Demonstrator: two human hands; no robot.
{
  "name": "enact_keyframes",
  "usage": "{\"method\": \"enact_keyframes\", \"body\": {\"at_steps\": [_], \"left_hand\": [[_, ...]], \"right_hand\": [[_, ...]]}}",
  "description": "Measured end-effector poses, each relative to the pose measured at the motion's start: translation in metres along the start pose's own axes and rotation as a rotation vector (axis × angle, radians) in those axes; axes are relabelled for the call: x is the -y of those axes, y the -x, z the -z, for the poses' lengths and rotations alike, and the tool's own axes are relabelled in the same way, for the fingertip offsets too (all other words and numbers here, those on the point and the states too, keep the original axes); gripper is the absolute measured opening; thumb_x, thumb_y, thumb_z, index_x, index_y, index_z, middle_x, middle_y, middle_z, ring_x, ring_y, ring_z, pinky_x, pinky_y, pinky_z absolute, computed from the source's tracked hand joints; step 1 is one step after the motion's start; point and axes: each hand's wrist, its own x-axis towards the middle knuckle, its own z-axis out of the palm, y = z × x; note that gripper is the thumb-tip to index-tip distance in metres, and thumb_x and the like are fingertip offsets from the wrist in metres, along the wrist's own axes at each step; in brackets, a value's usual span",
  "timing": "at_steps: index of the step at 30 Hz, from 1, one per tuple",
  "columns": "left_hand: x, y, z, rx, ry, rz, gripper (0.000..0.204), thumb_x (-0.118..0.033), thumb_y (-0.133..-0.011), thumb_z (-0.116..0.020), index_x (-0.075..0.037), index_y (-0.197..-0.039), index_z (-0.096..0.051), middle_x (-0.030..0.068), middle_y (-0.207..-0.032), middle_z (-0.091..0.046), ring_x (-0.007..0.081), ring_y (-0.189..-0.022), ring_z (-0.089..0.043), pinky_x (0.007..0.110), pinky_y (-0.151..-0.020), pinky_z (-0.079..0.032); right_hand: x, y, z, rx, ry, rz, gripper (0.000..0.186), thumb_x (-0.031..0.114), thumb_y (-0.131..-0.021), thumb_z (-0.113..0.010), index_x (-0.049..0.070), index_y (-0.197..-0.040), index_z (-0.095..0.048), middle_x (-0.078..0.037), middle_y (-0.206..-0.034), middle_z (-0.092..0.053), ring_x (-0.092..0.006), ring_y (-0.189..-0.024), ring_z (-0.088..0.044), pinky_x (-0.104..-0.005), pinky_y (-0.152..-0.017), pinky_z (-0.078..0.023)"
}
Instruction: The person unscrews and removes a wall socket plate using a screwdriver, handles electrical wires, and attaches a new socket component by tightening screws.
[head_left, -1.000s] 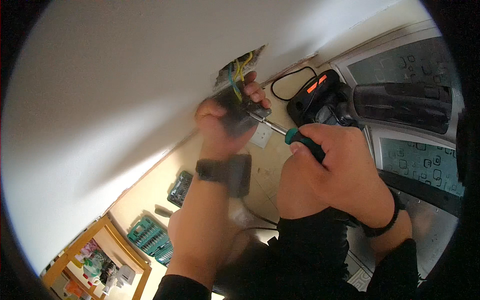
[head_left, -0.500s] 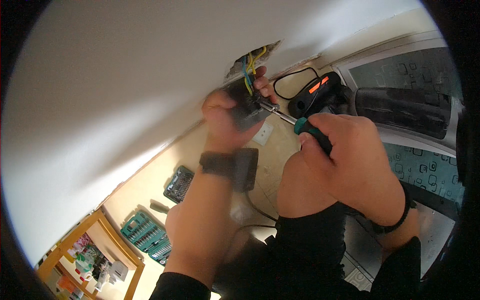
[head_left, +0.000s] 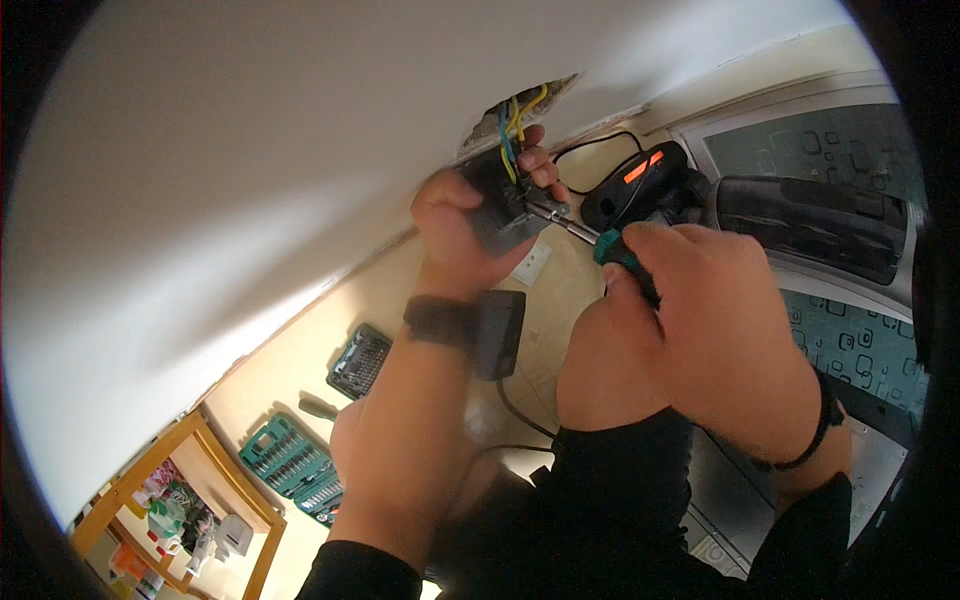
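Observation:
My left hand (head_left: 445, 225) grips a dark grey, box-like electrical fitting (head_left: 490, 215), thumb on one side and fingertips round the far side. Yellow and blue wires (head_left: 510, 140) run into the fitting from a ragged hole (head_left: 492, 112) in the white wall. Closed round the green and black handle of a screwdriver (head_left: 575, 229) is my right hand (head_left: 690, 310). The screwdriver's metal shaft points left, its end at the fitting's near side; the exact contact point is too small to make out. Below the fitting lies a white socket plate (head_left: 531, 264).
A black device with an orange display (head_left: 635, 185) and a cable stands right of the fitting. Open green tool cases (head_left: 290, 460) and a bit case (head_left: 360, 360) lie at lower left, near a wooden-framed shelf (head_left: 190, 430). Patterned glass panels (head_left: 850, 340) line the right.
Both hands, the fitting and the screwdriver appear slightly farther right in the view, and surrounding things have shifted a little too. The screwdriver stays at the fitting, and both grips are kept.

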Motion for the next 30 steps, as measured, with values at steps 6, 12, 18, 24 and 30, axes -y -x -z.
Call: {"method": "enact_keyframes", "body": {"at_steps": [6, 12, 18, 24, 30], "left_hand": [[0.004, -0.001, -0.003, -0.025, 0.028, 0.002, 0.086, -0.023, -0.053, -0.055, 0.011, -0.130, -0.044, 0.0120, -0.098, -0.054, 0.0276, -0.093, -0.052, 0.042, -0.096, -0.043], [0.007, 0.003, -0.006, -0.035, -0.025, -0.056, 0.083, -0.023, -0.054, -0.055, 0.011, -0.129, -0.045, 0.0119, -0.097, -0.053, 0.0266, -0.091, -0.050, 0.040, -0.093, -0.043], [0.009, 0.002, -0.009, -0.030, 0.027, -0.050, 0.083, -0.024, -0.055, -0.055, 0.012, -0.130, -0.046, 0.0108, -0.095, -0.053, 0.0261, -0.091, -0.049, 0.040, -0.092, -0.042], [0.009, 0.003, -0.013, -0.107, 0.024, -0.054, 0.080, -0.023, -0.055, -0.054, 0.012, -0.127, -0.048, 0.0108, -0.094, -0.053, 0.0259, -0.090, -0.049, 0.039, -0.090, -0.042], [0.010, 0.003, -0.013, -0.100, 0.056, -0.042, 0.080, -0.022, -0.055, -0.054, 0.011, -0.127, -0.048, 0.0105, -0.093, -0.052, 0.0257, -0.089, -0.049, 0.038, -0.090, -0.042]], "right_hand": [[0.005, 0.007, -0.011, -0.032, 0.083, 0.108, 0.015, 0.010, -0.085, -0.065, -0.003, -0.082, -0.059, -0.020, -0.071, -0.060, -0.0385, -0.060, -0.061, -0.0447, -0.051, -0.045], [-0.003, -0.006, 0.005, 0.103, -0.033, 0.171, 0.017, 0.012, -0.085, -0.065, -0.003, -0.085, -0.059, -0.021, -0.072, -0.061, -0.0393, -0.060, -0.060, -0.0450, -0.053, -0.047], [0.000, 0.006, -0.017, 0.126, 0.306, 0.243, 0.017, 0.013, -0.084, -0.066, -0.003, -0.083, -0.061, -0.015, -0.080, -0.061, -0.0287, -0.059, -0.059, -0.0364, -0.052, -0.049], [0.005, 0.009, -0.010, 0.051, 0.511, 0.340, 0.016, 0.012, -0.083, -0.066, -0.002, -0.086, -0.060, -0.012, -0.082, -0.059, -0.0247, -0.060, -0.059, -0.0364, -0.050, -0.049], [-0.001, 0.006, -0.014, 0.055, 0.192, 0.076, 0.015, 0.012, -0.084, -0.066, -0.001, -0.084, -0.059, -0.013, -0.082, -0.061, -0.0264, -0.057, -0.058, -0.0383, -0.049, -0.048]]}}
